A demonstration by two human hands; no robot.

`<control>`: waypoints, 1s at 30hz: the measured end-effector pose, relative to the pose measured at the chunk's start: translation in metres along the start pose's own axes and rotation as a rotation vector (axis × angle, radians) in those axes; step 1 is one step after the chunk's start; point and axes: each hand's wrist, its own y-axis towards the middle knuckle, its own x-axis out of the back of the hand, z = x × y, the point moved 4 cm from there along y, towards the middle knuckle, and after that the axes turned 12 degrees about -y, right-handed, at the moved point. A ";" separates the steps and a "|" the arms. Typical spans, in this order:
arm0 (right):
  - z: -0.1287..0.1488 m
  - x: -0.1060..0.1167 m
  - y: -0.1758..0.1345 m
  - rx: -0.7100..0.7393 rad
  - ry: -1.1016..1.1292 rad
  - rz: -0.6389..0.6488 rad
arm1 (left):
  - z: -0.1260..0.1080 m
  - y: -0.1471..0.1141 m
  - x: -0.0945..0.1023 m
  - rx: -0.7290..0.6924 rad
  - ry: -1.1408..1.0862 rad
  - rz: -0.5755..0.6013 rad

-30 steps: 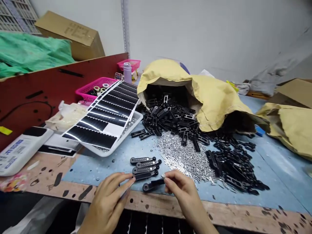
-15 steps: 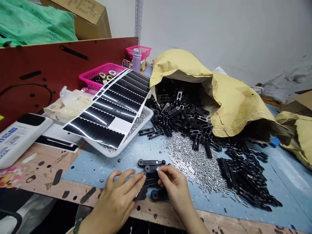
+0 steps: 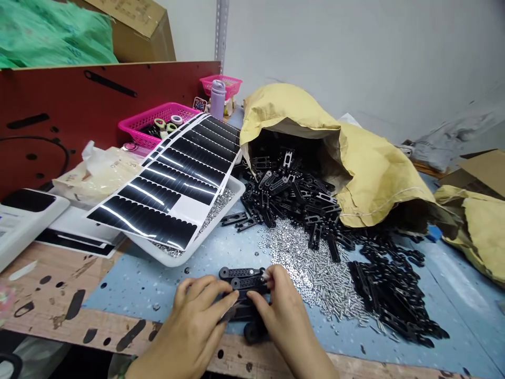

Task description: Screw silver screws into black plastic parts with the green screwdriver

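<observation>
A short row of black slotted plastic arms (image 3: 241, 273) lies on the blue mat near the front edge. My left hand (image 3: 197, 321) rests over the left ends of the row, its fingertips pressing on one arm. Meeting it from the right, my right hand (image 3: 282, 316) pinches the right end of the same arm. Another black arm (image 3: 252, 332) pokes out under my right hand at the mat's edge. Just right of my hands spreads a heap of small silver screws (image 3: 311, 263).
A yellow paper sack (image 3: 355, 158) spills a pile of black arms (image 3: 300, 189) across the mat. A white tray (image 3: 215, 226) at left holds screws, with black sticker sheets (image 3: 173, 179) lying over it. Pink baskets (image 3: 158, 118), a purple bottle (image 3: 217, 101) and a red board stand behind.
Both hands have moved up from the mat's edge onto the row of arms and closed together on one. The camera has shifted slightly.
</observation>
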 end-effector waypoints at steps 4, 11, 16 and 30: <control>0.029 0.005 -0.006 0.256 0.194 0.112 | 0.000 0.004 0.005 0.037 -0.136 0.013; 0.009 0.019 0.006 -0.033 0.449 0.192 | 0.009 0.002 0.012 0.134 -0.167 -0.130; -0.016 0.008 0.020 -0.265 0.546 0.291 | 0.003 0.002 0.000 -0.041 0.073 -0.035; -0.013 -0.005 0.025 -0.165 0.049 0.270 | 0.005 0.007 -0.012 -0.138 0.176 0.073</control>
